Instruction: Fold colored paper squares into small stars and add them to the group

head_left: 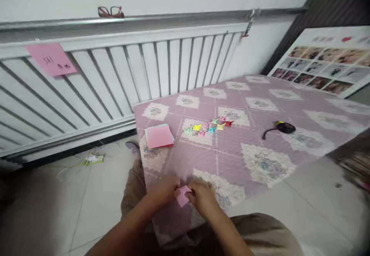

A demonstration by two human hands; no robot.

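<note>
A small folded piece of pink origami paper [183, 196] is held between both hands above the near edge of the table. My left hand [165, 189] pinches its left corner, and my right hand [203, 195] pinches the right one. Farther up the cloth lies a stack of square coloured paper [159, 136], pink on top, with blue and red edges showing. To the right of that stack sit several small folded paper pieces [212, 130] in yellow, green, blue, pink and red, grouped together.
A purple patterned tablecloth [185, 159] covers the table. On its right lies a dark object with a strap [286, 128]. A photo board [326, 63] leans at the back right. Glasses [111, 12] rest on the ledge over the white radiator [162, 63], which bears a pink note [52, 59].
</note>
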